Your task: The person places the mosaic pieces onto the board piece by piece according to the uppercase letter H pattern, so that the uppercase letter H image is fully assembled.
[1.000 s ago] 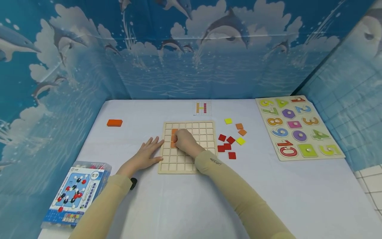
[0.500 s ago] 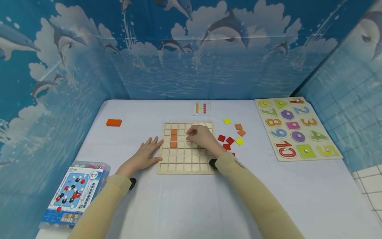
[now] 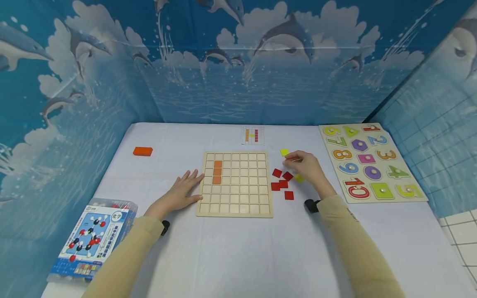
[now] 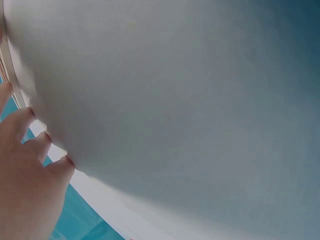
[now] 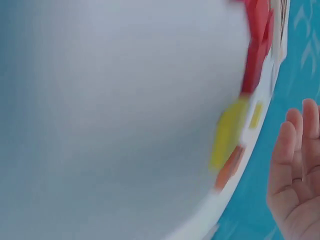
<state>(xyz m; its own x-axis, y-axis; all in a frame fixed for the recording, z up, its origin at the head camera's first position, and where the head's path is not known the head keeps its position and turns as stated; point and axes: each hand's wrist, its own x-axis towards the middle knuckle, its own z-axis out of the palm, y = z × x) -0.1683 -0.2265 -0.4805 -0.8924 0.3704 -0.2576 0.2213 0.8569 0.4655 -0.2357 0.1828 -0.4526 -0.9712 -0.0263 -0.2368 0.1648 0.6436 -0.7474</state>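
A wooden grid board [image 3: 238, 211] lies mid-table, with three orange square tiles [image 3: 217, 171] stacked down its second column. My left hand [image 3: 179, 196] rests spread on the table, fingertips and thumb at the board's left edge. To the right of the board my right hand [image 3: 307, 167] hovers over the loose tiles, fingers loosely bent with nothing between them. A yellow tile [image 3: 284, 152] lies just beyond its fingertips, another yellow tile [image 3: 299, 178] partly under it. The loose orange tiles [image 5: 231, 167], hidden below the hand in the head view, show blurred in the right wrist view.
Several red tiles [image 3: 283, 183] lie beside the board's right edge. A pattern card [image 3: 253, 135] lies behind the board. At right is a number puzzle board [image 3: 372, 163]; at left, an orange block [image 3: 143, 151] and a boxed molecule model set [image 3: 93, 240]. Dolphin-print curtains [image 3: 238, 95] surround the table.
My right hand has moved right, from the orange tiles in the board across to the loose tiles. It has left three orange tiles in view on the board. My left hand stays put.
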